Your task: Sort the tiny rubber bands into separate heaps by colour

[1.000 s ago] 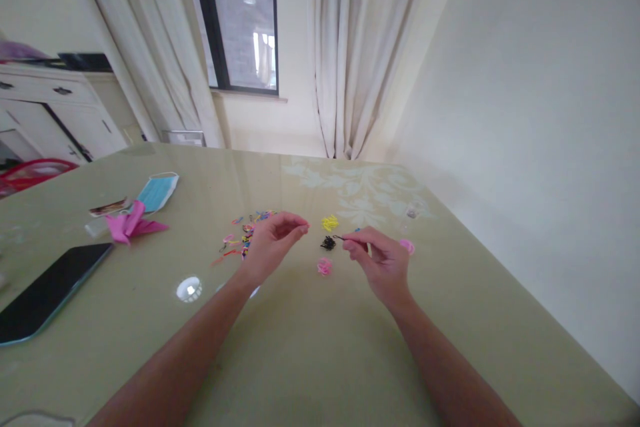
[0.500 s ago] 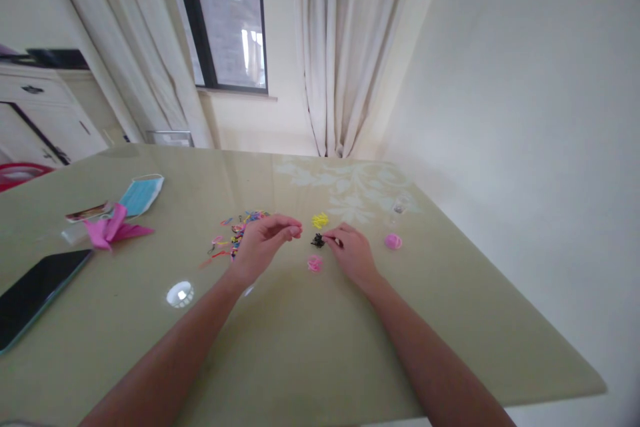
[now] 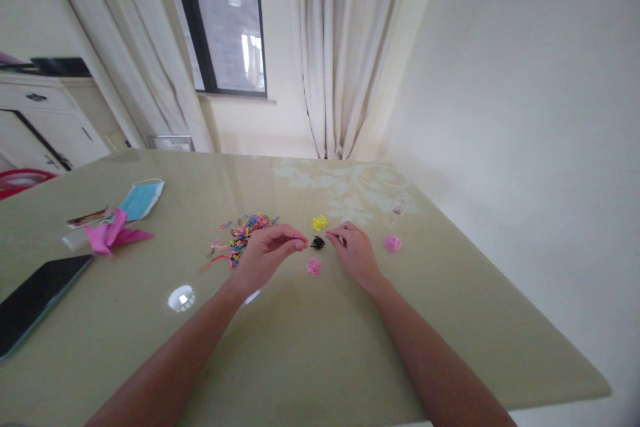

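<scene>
Black pile (image 3: 318, 243) lies between the fingertips.
Left fingers (image 3: 294, 233) and right fingers (image 3: 340, 231) pinch shut, any hold too small to tell; yellow pile (image 3: 319, 222) beyond, pink pile (image 3: 314, 267) nearer.

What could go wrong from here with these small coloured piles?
The black pile sits close between the yellow pile and the pink pile, so a careless fingertip could mix colours. The left hand partly hides the multicoloured pile and might brush pieces loose. Anything pinched by the right hand is too small to make out; a drop could go unnoticed.
</scene>
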The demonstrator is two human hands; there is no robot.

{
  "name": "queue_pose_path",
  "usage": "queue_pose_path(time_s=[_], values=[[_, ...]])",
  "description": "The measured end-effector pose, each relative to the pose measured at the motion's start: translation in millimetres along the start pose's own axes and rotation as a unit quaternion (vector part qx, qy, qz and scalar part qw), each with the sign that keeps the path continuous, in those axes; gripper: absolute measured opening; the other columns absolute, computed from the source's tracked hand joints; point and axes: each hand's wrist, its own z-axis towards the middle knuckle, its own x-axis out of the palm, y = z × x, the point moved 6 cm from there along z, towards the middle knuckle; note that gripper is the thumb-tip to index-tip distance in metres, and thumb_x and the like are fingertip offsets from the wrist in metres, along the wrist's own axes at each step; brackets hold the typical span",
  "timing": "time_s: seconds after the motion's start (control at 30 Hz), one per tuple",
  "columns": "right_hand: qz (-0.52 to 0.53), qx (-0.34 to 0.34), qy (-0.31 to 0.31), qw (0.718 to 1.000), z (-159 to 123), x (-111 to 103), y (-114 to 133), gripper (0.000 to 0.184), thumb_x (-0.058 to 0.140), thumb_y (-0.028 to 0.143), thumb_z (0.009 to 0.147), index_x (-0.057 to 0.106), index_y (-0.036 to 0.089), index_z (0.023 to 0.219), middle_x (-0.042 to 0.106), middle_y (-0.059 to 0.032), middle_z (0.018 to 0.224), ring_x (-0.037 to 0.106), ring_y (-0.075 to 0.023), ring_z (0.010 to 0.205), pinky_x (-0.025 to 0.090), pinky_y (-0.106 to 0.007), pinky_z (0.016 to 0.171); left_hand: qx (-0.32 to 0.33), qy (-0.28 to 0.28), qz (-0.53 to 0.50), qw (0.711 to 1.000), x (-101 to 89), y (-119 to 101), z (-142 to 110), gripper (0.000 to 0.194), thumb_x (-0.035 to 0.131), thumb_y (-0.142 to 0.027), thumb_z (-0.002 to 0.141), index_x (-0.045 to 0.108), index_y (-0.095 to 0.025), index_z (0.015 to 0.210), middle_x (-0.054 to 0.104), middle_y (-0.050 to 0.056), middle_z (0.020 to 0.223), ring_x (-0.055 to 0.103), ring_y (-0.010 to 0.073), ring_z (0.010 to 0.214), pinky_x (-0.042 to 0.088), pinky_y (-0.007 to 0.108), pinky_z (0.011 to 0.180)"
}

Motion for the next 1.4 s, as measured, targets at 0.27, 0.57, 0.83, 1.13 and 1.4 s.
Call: queue_pose_path(time_s=[0.27, 0.57, 0.83, 1.13, 1.4], values=[[0.026, 0.010, -0.008, 1.000, 0.3, -4.7, 1.2, 0.018, 0.067, 0.024, 0.101, 0.085, 0.023, 0.101, 0.075, -0.0062, 0.093, 0.069, -0.0192, 0.083, 0.050, -0.031, 0.078, 0.035, 0.121, 0.286, 0.950, 23.8, 33.2, -6.3, 0.023, 0.065, -0.033, 0.099, 0.086, -0.026, 0.094, 0.078, 0.008, 0.094, 0.069, 0.0244, 0.093, 0.050, 0.035, 0.087], [0.028, -0.002, -0.025, 0.999, -0.9, -6.6, -1.6, 0.022, 0.064, 0.027, 0.102, 0.085, 0.023, 0.099, 0.072, -0.0048, 0.085, 0.064, -0.0177, 0.070, 0.048, -0.031, 0.070, -0.007, -0.044, 0.512, 0.858, -35.7, 49.7, 11.9, 0.036, 0.051, -0.035, 0.104, 0.078, -0.022, 0.123, 0.074, 0.016, 0.125, 0.063, 0.0352, 0.118, 0.045, 0.048, 0.101], [0.032, -0.022, -0.015, 0.999, -3.7, -3.4, 5.5, 0.024, 0.062, 0.029, 0.104, 0.085, 0.024, 0.102, 0.073, -0.0051, 0.086, 0.063, -0.0175, 0.068, 0.050, -0.031, 0.070, -0.059, -0.039, 0.597, 0.799, -60.1, 57.2, 20.2, 0.032, 0.051, -0.033, 0.102, 0.082, -0.024, 0.104, 0.075, 0.014, 0.114, 0.066, 0.0345, 0.110, 0.047, 0.047, 0.095], [0.032, -0.031, -0.020, 0.999, -4.6, -7.8, 7.4, 0.025, 0.061, 0.031, 0.104, 0.085, 0.023, 0.100, 0.073, -0.0055, 0.086, 0.062, -0.0176, 0.068, 0.049, -0.032, 0.069, -0.075, -0.156, 0.386, 0.906, -85.5, 40.9, 17.2, 0.032, 0.056, -0.042, 0.094, 0.082, -0.023, 0.096, 0.083, 0.008, 0.101, 0.073, 0.0261, 0.090, 0.054, 0.036, 0.085], [0.036, -0.034, -0.015, 0.999, -5.7, -8.1, 9.5, 0.025, 0.061, 0.032, 0.105, 0.084, 0.023, 0.100, 0.072, -0.0050, 0.086, 0.061, -0.0171, 0.065, 0.047, -0.032, 0.067, -0.085, -0.173, 0.278, 0.941, -89.8, 43.0, 13.8, 0.030, 0.064, -0.040, 0.088, 0.083, -0.021, 0.100, 0.085, 0.007, 0.096, 0.075, 0.0237, 0.084, 0.057, 0.033, 0.079]])
